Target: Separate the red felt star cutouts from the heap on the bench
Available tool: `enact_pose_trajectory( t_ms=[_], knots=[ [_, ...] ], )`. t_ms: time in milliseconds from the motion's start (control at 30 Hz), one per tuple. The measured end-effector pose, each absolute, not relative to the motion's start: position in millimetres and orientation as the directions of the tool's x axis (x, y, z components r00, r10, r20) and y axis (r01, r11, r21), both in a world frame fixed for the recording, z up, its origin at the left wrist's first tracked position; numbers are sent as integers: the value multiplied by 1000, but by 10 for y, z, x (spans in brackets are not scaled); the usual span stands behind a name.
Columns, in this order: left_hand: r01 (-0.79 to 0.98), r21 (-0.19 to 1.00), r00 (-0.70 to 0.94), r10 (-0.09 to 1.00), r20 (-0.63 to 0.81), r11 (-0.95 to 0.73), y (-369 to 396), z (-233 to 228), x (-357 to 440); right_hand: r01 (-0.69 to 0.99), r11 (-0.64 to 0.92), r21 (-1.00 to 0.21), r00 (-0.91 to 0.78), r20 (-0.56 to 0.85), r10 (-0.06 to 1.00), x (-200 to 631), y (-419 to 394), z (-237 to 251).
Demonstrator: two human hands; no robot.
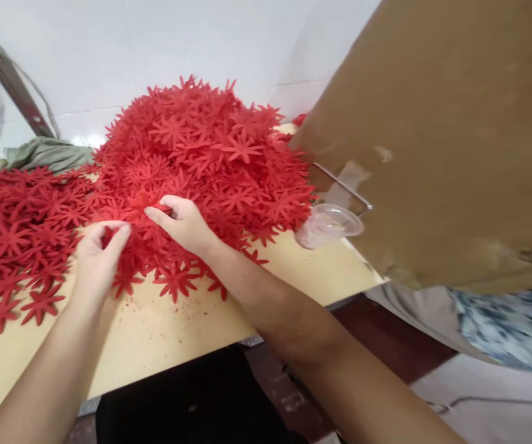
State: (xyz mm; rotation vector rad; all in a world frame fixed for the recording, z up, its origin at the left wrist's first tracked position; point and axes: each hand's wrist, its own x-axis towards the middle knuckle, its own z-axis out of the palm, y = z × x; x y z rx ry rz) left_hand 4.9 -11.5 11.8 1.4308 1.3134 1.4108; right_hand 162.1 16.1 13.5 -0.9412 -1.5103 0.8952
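A big heap of red flower-shaped cut-outs [201,148] lies on a pale wooden table [164,327]. My left hand [97,256] reaches into the heap's near-left edge, fingers curled around a few of the red cut-outs. My right hand [180,222] rests on the front of the heap, thumb and fingers pinching one red cut-out [148,203]. A flatter spread of the same red cut-outs [11,240] covers the table on the left.
A large brown cardboard sheet [442,135] fills the upper right. Below its edge sits a clear plastic cup [328,225] beside a metal wire handle [342,185]. A grey-green cloth [46,154] lies at the back left near a white tiled wall. Patterned fabric [507,327] shows lower right.
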Motion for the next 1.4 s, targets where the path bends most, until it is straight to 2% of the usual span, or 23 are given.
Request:
enact_pose_trajectory(
  t_ms=[133, 233, 433, 700, 900, 1067, 1167, 1233, 1333, 1400],
  knots=[
    [-18, 994, -18, 994, 111, -112, -197, 154, 221, 75, 400, -913, -171, 384, 907, 1558, 82, 105],
    [-94, 993, 43, 996, 81, -77, -199, 129, 258, -16, 357, -934, -203, 353, 914, 1531, 63, 71],
    [-164, 986, -24, 999, 37, -41, -191, 93, 203, -118, 268, -956, -265, 290, 920, 1534, 35, 83],
    [-129, 990, -103, 994, 38, -51, -174, 127, 177, -217, 165, -962, -201, 210, 957, 1606, 78, 113],
    [-130, 989, -108, 993, 55, -69, -177, 156, 171, -229, 167, -959, -155, 205, 966, 1633, 122, 77],
    [-201, 979, -123, 992, 5, -30, -155, 148, 107, -259, 178, -949, -8, 186, 982, 1734, 225, 21],
    [-243, 970, -126, 992, -9, -22, -137, 143, 33, -170, 275, -946, 126, 256, 958, 1812, 310, -44],
    [-260, 965, -94, 996, -1, -23, -135, 144, 10, 15, 387, -922, 181, 383, 906, 1826, 324, -70],
    [-222, 974, -23, 999, 32, -36, -147, 148, 31, 294, 510, -808, 154, 567, 809, 1766, 242, -38],
    [-177, 983, 4, 998, 60, -58, -162, 150, 65, 267, 521, -811, 73, 556, 828, 1696, 150, 23]
  ],
)
